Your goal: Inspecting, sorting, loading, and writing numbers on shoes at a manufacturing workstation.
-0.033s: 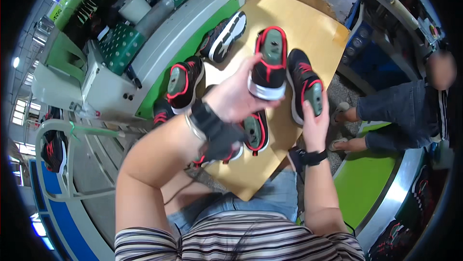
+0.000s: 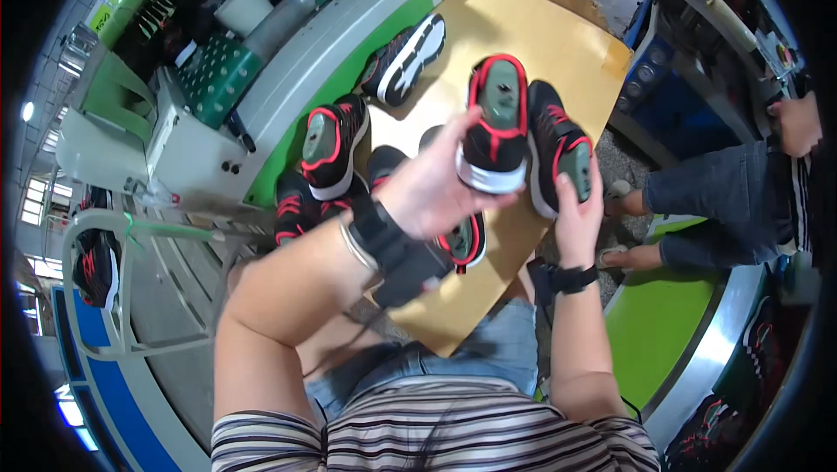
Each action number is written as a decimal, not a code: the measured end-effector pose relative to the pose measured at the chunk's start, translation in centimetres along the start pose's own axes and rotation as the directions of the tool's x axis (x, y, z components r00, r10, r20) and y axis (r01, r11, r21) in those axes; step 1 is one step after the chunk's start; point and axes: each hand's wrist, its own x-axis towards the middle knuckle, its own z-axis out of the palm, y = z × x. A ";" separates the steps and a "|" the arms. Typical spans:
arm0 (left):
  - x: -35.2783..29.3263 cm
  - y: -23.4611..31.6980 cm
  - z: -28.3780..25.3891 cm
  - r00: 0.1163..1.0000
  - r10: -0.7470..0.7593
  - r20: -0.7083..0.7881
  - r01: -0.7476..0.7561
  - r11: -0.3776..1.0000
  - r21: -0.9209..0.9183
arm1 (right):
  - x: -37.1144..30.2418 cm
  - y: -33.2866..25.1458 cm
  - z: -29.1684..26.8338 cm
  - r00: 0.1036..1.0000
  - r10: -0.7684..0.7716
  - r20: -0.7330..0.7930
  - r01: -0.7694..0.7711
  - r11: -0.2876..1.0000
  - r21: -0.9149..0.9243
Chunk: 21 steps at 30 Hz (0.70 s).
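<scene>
My left hand point(image 2: 433, 183) is closed round the heel end of a black sneaker point(image 2: 493, 151) with red trim and a white sole. A grey-green shoe last point(image 2: 500, 99) fills its opening. Beside it, my right hand point(image 2: 579, 215) grips a second black-and-red sneaker point(image 2: 546, 128) by the heel, thumb against the collar. That one also has a grey-green last point(image 2: 573, 172) inside. Both sneakers are held over the table point(image 2: 562, 27), toes pointing away from me. Part of another sneaker point(image 2: 472, 244) shows below my left hand, which hides the rest.
Along the table's left side are more sneakers, one upright point(image 2: 338, 145) and one tipped with its white sole point(image 2: 413, 61) showing. A grey-and-green machine point(image 2: 349, 58) borders that side. Another person point(image 2: 711, 202) stands at the right, beside a green-topped surface point(image 2: 667, 324). A metal rack point(image 2: 166, 289) is at left.
Both hands have shifted slightly right with their sneakers. The left one has also dropped a little, while the right one's toe has moved slightly up. Both grips are kept.
</scene>
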 end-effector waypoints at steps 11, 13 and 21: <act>0.5 -18.4 -1.2 0.989 0.024 -0.143 -0.067 0.951 -0.303 | -3.1 -1.9 -4.2 0.955 -0.106 0.278 0.195 0.927 -0.319; -1.4 -17.2 -1.7 0.992 -0.081 -0.098 0.048 0.953 -0.299 | -4.4 -2.0 -3.1 0.949 -0.138 0.285 0.236 0.908 -0.346; -10.8 -9.8 -4.7 0.981 -0.074 0.182 0.034 0.976 0.217 | -5.5 -1.2 -2.7 0.941 -0.152 0.302 0.216 0.958 -0.190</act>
